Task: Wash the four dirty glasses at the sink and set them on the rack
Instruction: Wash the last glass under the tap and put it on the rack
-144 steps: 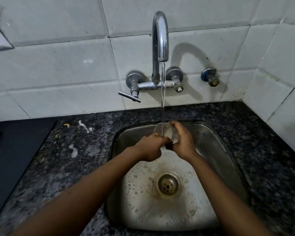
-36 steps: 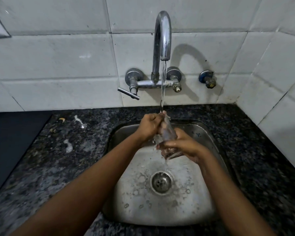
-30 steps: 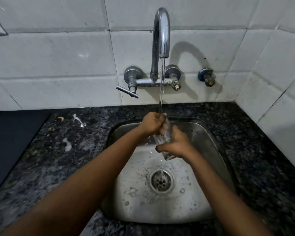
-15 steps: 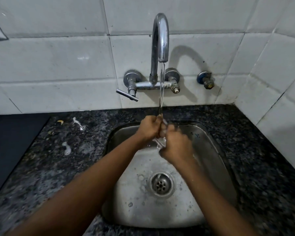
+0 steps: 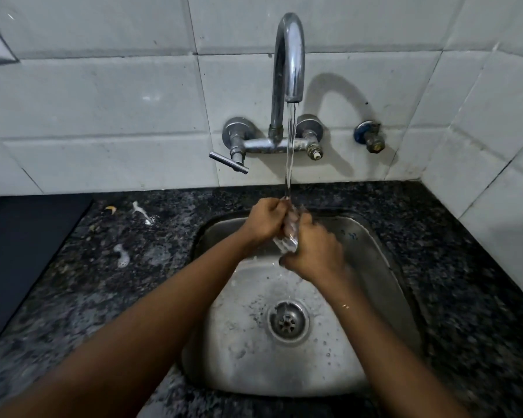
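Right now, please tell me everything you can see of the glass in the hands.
The glass is clear and colourless, wet and shiny, and mostly hidden. It is held tilted over the sink, under the running water from the tap. The left hand grips its upper end and the right hand wraps its lower part. Its rim and base cannot be made out.

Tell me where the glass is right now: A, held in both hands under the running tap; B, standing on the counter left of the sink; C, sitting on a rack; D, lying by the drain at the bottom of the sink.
A: the left hand and the right hand both grip the glass over the sink, with the tap's stream falling onto it.
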